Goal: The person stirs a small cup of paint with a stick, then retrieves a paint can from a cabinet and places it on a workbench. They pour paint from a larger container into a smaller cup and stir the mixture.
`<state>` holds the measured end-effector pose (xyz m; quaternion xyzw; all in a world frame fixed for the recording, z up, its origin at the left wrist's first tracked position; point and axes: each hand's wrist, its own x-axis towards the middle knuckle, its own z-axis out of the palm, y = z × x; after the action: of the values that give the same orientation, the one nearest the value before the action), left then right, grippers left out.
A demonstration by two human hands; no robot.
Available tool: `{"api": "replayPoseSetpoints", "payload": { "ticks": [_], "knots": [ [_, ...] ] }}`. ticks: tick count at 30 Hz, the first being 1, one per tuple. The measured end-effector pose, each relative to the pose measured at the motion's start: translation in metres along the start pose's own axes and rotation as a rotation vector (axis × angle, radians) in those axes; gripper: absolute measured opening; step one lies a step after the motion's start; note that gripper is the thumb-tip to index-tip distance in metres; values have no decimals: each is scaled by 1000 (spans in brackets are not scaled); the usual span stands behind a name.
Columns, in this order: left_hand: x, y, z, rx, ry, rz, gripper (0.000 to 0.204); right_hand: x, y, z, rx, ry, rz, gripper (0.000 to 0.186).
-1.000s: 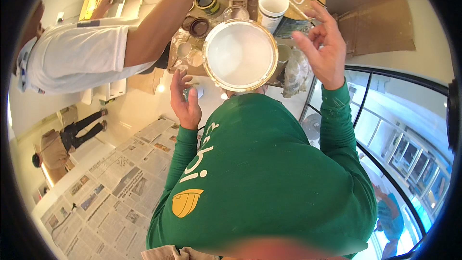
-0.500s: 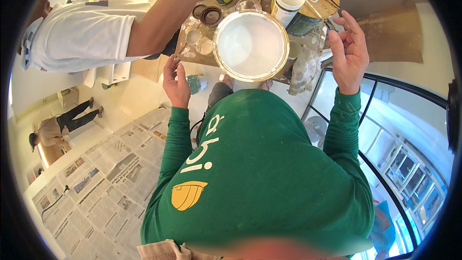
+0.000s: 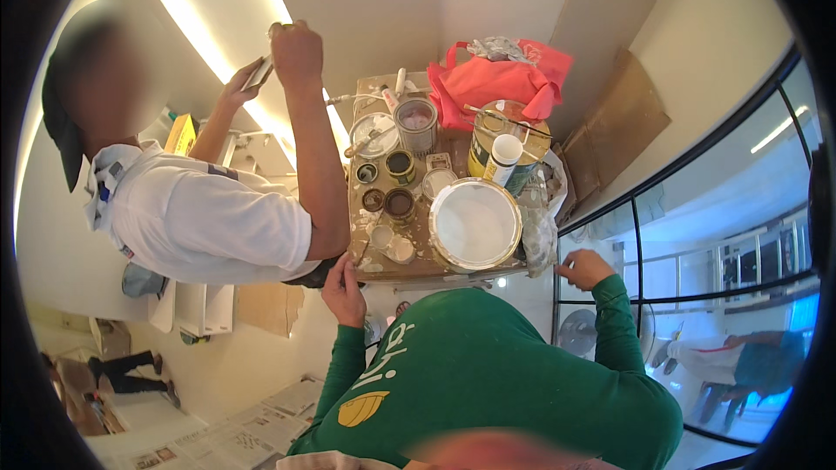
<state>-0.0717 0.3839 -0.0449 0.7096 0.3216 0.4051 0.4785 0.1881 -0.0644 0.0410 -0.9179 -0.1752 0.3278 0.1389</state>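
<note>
Paint bucket [image 3: 445, 255], lidless, at near edge of desk [image 3: 425, 265], untouched. Likely heavy, stiff-walled, perhaps slick at rim; best held low from both sides. Loose spread in left hand [image 3: 346, 299] beside desk; slack curl in right hand [image 3: 587, 269], grip unclear.

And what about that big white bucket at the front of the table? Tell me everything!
The big white bucket is round and open, standing upright at the near edge of the brown table. Its inside looks smooth and white; I can't tell how full it is. The rim is smeared yellowish-brown. Whether it's plastic or metal is unclear. A white tub shows just behind it, maybe touching. Neither the left hand nor the right hand touches it.
</note>
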Motion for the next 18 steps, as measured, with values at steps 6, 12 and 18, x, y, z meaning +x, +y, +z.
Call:
{"api": "replayPoseSetpoints", "payload": {
  "ticks": [6,12,18],
  "knots": [
    [-8,-18,-26,-47,-154,-9,25,14,76,201,607,-224,434,66],
    [-10,-31,-48,-53,-214,-25,18,1,82,376,516,-369,319,71],
    [-11,-31,-52,-109,-275,-14,18,-17,62,391,323,-418,167,72]
  ]
}}
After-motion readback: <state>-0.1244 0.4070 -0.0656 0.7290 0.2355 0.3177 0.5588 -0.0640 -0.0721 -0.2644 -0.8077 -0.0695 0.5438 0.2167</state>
